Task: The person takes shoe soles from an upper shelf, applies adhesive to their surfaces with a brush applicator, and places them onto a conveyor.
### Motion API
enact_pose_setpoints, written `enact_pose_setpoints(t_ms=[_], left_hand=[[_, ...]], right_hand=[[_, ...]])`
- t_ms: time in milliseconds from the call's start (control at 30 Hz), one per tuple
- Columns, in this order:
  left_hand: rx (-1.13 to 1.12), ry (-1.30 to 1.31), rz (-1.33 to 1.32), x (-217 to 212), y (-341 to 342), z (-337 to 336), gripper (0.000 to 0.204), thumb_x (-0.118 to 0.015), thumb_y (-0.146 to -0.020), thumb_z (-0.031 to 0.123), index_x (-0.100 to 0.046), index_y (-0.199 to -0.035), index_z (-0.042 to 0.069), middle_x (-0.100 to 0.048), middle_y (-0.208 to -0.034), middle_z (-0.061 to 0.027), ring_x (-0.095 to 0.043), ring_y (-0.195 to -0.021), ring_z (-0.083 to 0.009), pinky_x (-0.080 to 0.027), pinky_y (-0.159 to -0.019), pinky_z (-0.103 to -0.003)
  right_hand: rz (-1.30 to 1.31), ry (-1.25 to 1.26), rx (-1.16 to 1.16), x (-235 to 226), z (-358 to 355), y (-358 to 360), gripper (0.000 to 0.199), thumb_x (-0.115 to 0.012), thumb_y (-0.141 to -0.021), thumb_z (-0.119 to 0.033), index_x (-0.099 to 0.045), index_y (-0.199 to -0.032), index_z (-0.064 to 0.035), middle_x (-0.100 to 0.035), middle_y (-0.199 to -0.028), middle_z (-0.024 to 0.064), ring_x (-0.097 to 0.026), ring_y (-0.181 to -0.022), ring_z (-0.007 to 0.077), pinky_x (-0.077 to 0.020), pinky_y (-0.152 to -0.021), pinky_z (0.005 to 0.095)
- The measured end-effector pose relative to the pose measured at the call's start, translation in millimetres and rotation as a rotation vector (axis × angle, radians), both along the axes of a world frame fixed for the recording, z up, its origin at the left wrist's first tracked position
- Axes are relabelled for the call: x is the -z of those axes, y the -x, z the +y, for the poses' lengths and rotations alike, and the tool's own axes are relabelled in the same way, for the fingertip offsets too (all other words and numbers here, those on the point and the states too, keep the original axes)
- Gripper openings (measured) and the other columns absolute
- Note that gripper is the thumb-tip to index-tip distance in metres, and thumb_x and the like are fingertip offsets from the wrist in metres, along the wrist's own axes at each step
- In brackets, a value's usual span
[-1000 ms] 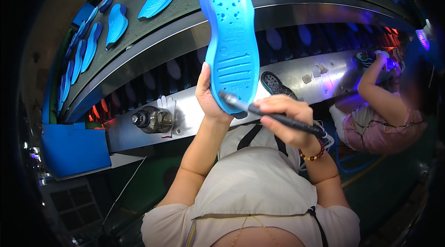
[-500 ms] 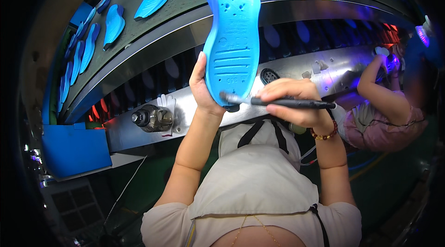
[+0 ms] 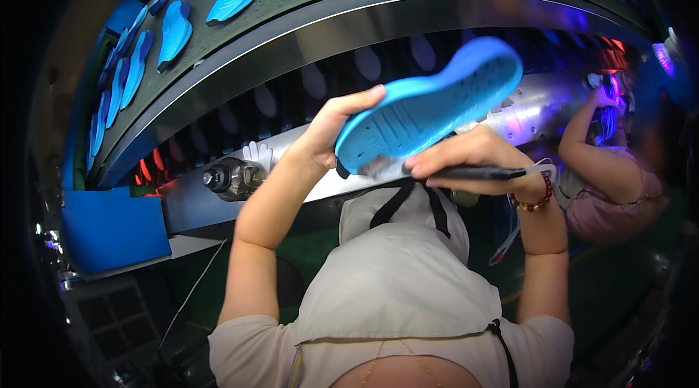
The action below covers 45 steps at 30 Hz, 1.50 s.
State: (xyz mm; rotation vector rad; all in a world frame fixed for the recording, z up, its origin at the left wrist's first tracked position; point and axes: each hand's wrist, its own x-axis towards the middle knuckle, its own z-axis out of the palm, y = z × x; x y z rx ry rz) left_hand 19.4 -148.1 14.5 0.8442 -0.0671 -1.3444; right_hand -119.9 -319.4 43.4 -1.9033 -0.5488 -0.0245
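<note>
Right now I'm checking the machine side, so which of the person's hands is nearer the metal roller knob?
Left. The left hand holds the blue sole just right of the metal roller knob; the right hand, gripping the brush, is farther right.

Packages, labels, signs, screens: none that can be told for certain.

Possible item: one plain blue box-like block (image 3: pixel 115 229), at the left of the scene, below the long machine housing (image 3: pixel 306 31) and just left of a metal cylinder (image 3: pixel 231 178). Rectangular, flat faces, uniform blue, with no label or print visible on it. Whether it is a package or a machine part cannot be told.
</note>
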Motion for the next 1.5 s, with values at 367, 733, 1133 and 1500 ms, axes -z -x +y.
enact_pose_setpoints(t_ms=[367,733,1133,1500], left_hand=[[0.302,-0.276,-0.277,-8,8,5,0.055,-0.063,-0.074,0.038,-0.052,-0.109,-0.003,-0.057,-0.099,-0.0176,-0.06,-0.082,-0.0213,-0.048,-0.075,-0.031],[0.047,-0.093,-0.183,13,8,6,0.049,-0.05,-0.083,0.036,-0.049,-0.113,-0.003,-0.056,-0.101,-0.017,-0.059,-0.086,-0.0188,-0.049,-0.073,-0.029],[0.016,-0.141,-0.435,62,23,-20,0.037,-0.045,-0.086,0.032,-0.052,-0.102,-0.001,-0.058,-0.09,-0.0116,-0.058,-0.078,-0.0155,-0.047,-0.067,-0.025],[-0.178,-0.139,0.032,64,31,-14,0.043,-0.046,-0.086,0.033,-0.045,-0.115,0.001,-0.057,-0.101,-0.0137,-0.059,-0.087,-0.0212,-0.05,-0.074,-0.035]], right_hand=[[0.207,0.551,-0.179,-20,-19,6,0.016,-0.06,-0.073,-0.004,-0.061,-0.089,-0.0038,-0.063,-0.086,0.0115,-0.061,-0.078,0.0254,-0.0476,-0.067,0.0317],[0.33,0.169,0.09,-5,-39,7,0.017,-0.062,-0.075,-0.011,-0.063,-0.09,-0.0012,-0.065,-0.074,0.008,-0.06,-0.064,0.0114,-0.0459,-0.058,0.0228],[0.512,-0.258,0.61,37,4,-37,0.025,-0.056,-0.078,-0.018,-0.054,-0.064,0.0017,-0.054,-0.054,0.0059,-0.056,-0.048,0.0109,-0.0457,-0.045,0.0218],[0.301,-0.385,1.067,84,-43,-34,0.026,-0.058,-0.081,-0.02,-0.059,-0.079,0.0052,-0.06,-0.07,0.008,-0.06,-0.06,0.0112,-0.0487,-0.056,0.0202]])
